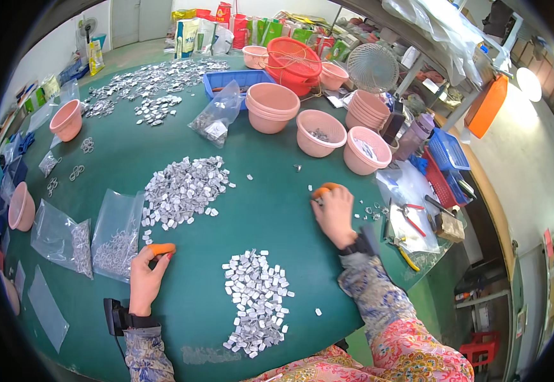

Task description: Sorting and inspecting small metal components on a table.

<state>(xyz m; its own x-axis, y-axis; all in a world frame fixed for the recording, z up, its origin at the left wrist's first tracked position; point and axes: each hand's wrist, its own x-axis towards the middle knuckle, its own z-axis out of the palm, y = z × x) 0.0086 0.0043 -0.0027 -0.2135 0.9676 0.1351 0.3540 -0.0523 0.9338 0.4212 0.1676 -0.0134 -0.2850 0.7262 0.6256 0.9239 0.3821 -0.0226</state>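
Note:
My left hand (146, 275) rests on the green table with orange covers on its fingertips. Its index finger stretches right and the thumb stands a little apart below it; I see nothing held. Just beyond it spreads a large pile of small silvery-white tags (184, 191). A second pile of tags (256, 302) lies nearer me, between my forearms. Out to the right, my right hand (335, 213) lies low over the table, orange-covered fingers reaching forward. The undersides of those fingers are hidden. One loose tag (310, 188) sits beside its fingertips.
Clear plastic bags of small metal parts (116, 245) lie left of my left hand. Pink bowls (321, 132) and a blue tray (235, 81) stand farther back. Red-handled pliers (412, 216) and a wooden block (449, 227) are at the right edge. More parts cover the far left.

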